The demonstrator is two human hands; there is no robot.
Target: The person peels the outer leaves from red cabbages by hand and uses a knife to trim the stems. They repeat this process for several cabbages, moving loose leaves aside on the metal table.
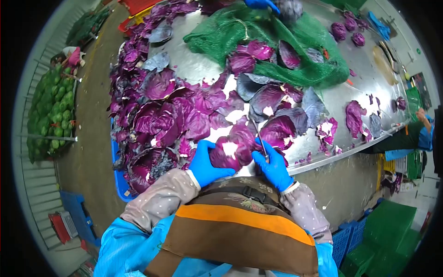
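A red cabbage (pixel 223 159) sits at the near edge of the metal table, with a white cut patch facing up. My left hand (pixel 206 167), in a blue glove, cups it from the left, fingers and thumb around its side. My right hand (pixel 273 168), also gloved in blue, is closed on a knife (pixel 260 136) just right of the cabbage; the blade points away from me. Loose purple leaves (pixel 277 131) lie beyond the knife. On the left is a thick heap of cabbage leaves (pixel 159 122).
A green mesh bag (pixel 314 76) with leaves on it spreads across the metal table (pixel 184 55). Another person's gloved hand (pixel 263 4) is by a cabbage (pixel 290 10). Several small cabbages (pixel 339 31) lie far right. Blue crates (pixel 350 237) stand below right.
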